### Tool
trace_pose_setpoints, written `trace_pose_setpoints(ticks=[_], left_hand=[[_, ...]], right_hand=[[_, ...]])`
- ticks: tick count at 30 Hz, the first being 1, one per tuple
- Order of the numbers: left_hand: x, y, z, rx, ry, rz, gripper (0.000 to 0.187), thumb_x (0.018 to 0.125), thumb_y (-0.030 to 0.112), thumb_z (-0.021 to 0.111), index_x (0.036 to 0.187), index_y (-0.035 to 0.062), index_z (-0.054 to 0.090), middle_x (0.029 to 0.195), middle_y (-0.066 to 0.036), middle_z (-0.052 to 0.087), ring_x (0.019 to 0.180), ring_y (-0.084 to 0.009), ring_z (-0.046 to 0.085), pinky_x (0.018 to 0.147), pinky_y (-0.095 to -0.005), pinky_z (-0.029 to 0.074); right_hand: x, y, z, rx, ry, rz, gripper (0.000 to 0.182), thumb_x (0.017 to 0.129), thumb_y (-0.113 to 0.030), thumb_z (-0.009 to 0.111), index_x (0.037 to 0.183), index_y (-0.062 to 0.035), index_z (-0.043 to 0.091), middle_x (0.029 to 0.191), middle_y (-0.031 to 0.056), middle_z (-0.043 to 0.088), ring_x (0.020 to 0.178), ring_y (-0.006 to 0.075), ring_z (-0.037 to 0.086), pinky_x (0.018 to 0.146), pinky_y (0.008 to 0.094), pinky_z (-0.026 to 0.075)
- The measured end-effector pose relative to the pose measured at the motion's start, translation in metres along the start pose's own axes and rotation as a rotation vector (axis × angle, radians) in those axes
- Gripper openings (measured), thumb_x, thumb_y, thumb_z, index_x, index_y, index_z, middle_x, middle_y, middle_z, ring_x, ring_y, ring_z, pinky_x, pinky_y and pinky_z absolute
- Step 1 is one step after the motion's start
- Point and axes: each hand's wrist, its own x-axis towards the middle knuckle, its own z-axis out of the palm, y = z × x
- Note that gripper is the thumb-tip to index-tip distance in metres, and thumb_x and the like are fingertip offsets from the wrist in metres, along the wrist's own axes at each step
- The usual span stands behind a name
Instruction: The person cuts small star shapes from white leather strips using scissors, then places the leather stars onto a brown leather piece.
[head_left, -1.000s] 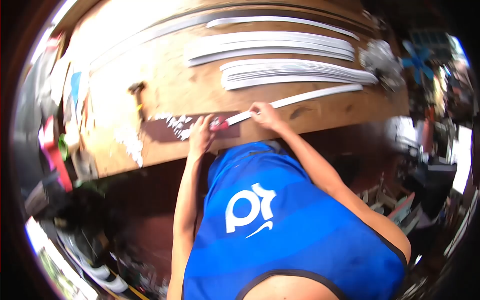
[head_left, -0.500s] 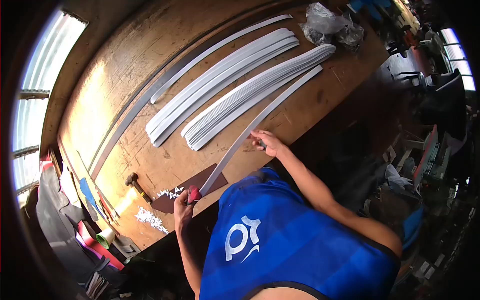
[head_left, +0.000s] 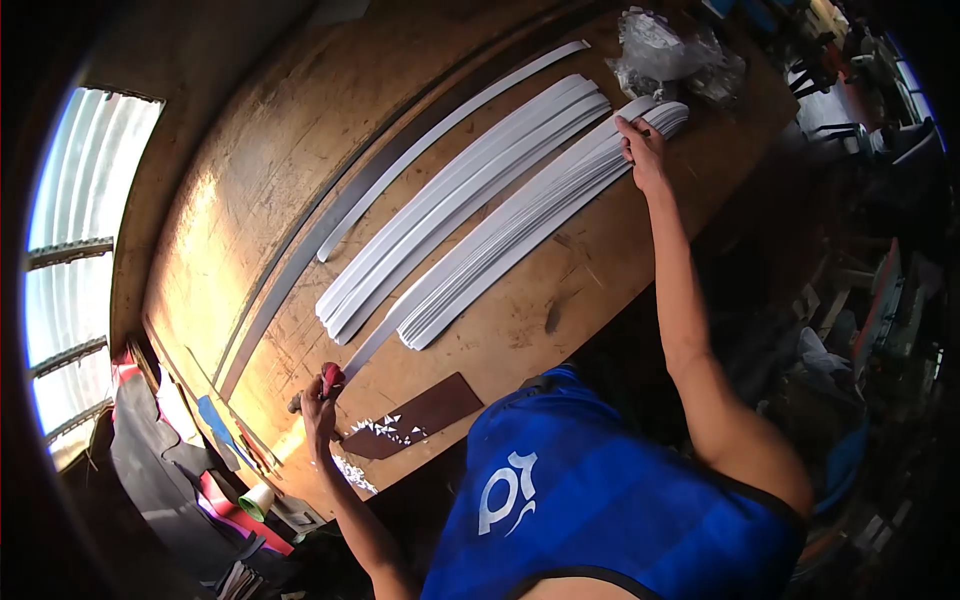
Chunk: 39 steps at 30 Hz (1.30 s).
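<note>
My left hand (head_left: 318, 408), at the near left of the wooden table, is closed around a small red object (head_left: 332, 376) whose kind I cannot make out. The near end of a white strip (head_left: 370, 346) meets its fingers. This strip runs up over the right stack of white strips (head_left: 525, 230). At the far end of that stack, my right hand (head_left: 643, 150) pinches the strip between its fingers. Right of my left hand lies a dark brown board (head_left: 445, 408) with white triangular offcuts (head_left: 392, 430) on it. A hammer is mostly hidden behind my left hand.
A second stack of white strips (head_left: 465, 205) and a single strip (head_left: 450, 125) lie farther left on the table (head_left: 235, 260). A clear plastic bag (head_left: 670, 55) sits at the far corner. More offcuts (head_left: 353, 474) lie at the near edge. Dark sheets (head_left: 160, 480) hang beyond the left side.
My right hand has moved up and away to the far end of the right stack. The strip has shifted left from the near side onto that stack, and my left hand moved left with its end.
</note>
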Motion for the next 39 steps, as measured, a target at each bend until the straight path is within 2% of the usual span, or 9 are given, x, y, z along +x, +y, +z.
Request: trace_pose_setpoints(ticks=[8,10,11,17,26,30,32,34,39], left_hand=[[0.106,-0.022,-0.019,-0.109,0.034,-0.051,0.03,0.092,0.018,0.071,0.117,0.0025,0.068,0.102,-0.002,0.07,0.095,-0.0128,0.061,0.088,-0.0281,0.045],[0.122,-0.022,-0.018,-0.141,0.066,-0.033,0.029,0.091,0.018,0.072,0.116,0.0034,0.068,0.1,-0.001,0.069,0.093,-0.0124,0.06,0.087,-0.028,0.045],[0.127,-0.02,-0.013,-0.125,0.127,0.018,0.028,0.09,0.024,0.071,0.109,0.0033,0.069,0.087,0.0,0.064,0.082,-0.0109,0.055,0.075,-0.0286,0.043],[0.156,-0.021,0.001,-0.031,0.097,0.008,0.033,0.09,0.028,0.071,0.113,0.0052,0.068,0.087,-0.006,0.068,0.082,-0.0138,0.06,0.076,-0.0325,0.046],[0.17,-0.025,0.012,0.084,0.177,-0.076,0.03,0.086,0.029,0.072,0.107,0.0068,0.071,0.087,-0.012,0.071,0.08,-0.0208,0.066,0.073,-0.0346,0.049],[0.172,-0.028,0.019,0.036,0.246,-0.03,0.032,0.085,0.029,0.074,0.108,0.0066,0.071,0.088,-0.015,0.071,0.081,-0.0248,0.067,0.074,-0.0354,0.049],[0.174,-0.032,0.024,0.051,0.313,-0.052,0.03,0.085,0.026,0.074,0.107,0.0058,0.071,0.088,-0.015,0.069,0.081,-0.0282,0.066,0.074,-0.0355,0.049],[0.181,-0.058,0.035,-0.062,0.505,0.165,0.026,0.087,0.023,0.073,0.105,0.0045,0.07,0.087,-0.015,0.067,0.08,-0.0297,0.064,0.075,-0.0361,0.048],[0.102,-0.015,0.035,-0.107,0.614,0.0,0.023,0.094,0.022,0.068,0.101,0.0012,0.064,0.086,-0.016,0.064,0.076,-0.0291,0.061,0.071,-0.0359,0.046]], right_hand=[[0.095,0.027,0.078,-0.183,-0.079,-0.029,0.025,0.085,-0.023,0.078,0.074,-0.0064,0.063,0.067,-0.0032,0.058,0.058,0.0067,0.045,0.051,0.0263,0.036],[0.112,0.039,0.084,-0.215,-0.035,-0.084,0.028,0.084,-0.025,0.08,0.072,-0.0055,0.063,0.065,-0.0027,0.059,0.057,0.0082,0.046,0.051,0.028,0.037],[0.12,0.043,0.086,-0.299,0.026,-0.036,0.032,0.081,-0.026,0.082,0.068,-0.0043,0.063,0.063,-0.0002,0.061,0.058,0.009,0.051,0.053,0.0287,0.041],[0.142,0.077,0.073,-0.651,0.11,-0.147,0.038,0.081,-0.029,0.083,0.066,-0.0014,0.062,0.06,0.0087,0.065,0.055,0.0138,0.061,0.056,0.0315,0.048],[0.007,0.038,0.06,-0.95,-0.002,-0.135,0.028,0.092,-0.025,0.072,0.079,-0.0007,0.064,0.071,0.0053,0.07,0.062,0.0129,0.062,0.062,0.0302,0.047],[-0.031,0.056,0.043,-0.826,-0.036,-0.154,0.028,0.092,-0.024,0.071,0.08,0.0001,0.064,0.07,0.0059,0.069,0.064,0.0144,0.063,0.064,0.0311,0.048],[-0.046,0.07,0.038,-0.795,-0.134,-0.257,0.026,0.092,-0.023,0.071,0.082,0.0005,0.064,0.07,0.0069,0.069,0.064,0.0154,0.064,0.064,0.031,0.048],[-0.081,0.073,0.056,-0.879,-0.167,-0.315,0.024,0.092,-0.023,0.07,0.085,-0.0004,0.066,0.072,0.0078,0.068,0.064,0.0169,0.064,0.063,0.0315,0.048],[-0.19,0.091,0.119,-0.853,-0.584,-0.327,0.019,0.091,-0.023,0.069,0.09,-0.0042,0.068,0.078,0.0081,0.069,0.07,0.0238,0.066,0.062,0.0343,0.05]])
